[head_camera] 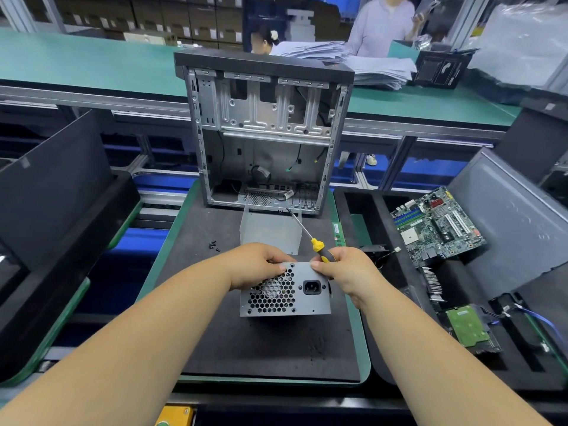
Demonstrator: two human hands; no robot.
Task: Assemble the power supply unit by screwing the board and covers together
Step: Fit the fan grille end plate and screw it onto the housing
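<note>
The power supply unit (285, 290) stands on the black mat (215, 348), before the open computer case (264, 133). The left hand (258, 265) grips its top edge; the right hand (347, 272) pinches it while holding a yellow screwdriver (318, 245).

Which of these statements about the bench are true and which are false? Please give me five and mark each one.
1. Both hands hold the power supply. True.
2. The right hand also holds a screwdriver. True.
3. The screwdriver handle is red. False: it is yellow and black.
4. The case lies flat with its side closed. False: it stands upright and its side is open.
5. A motherboard lies to the right of the mat. True.
</note>
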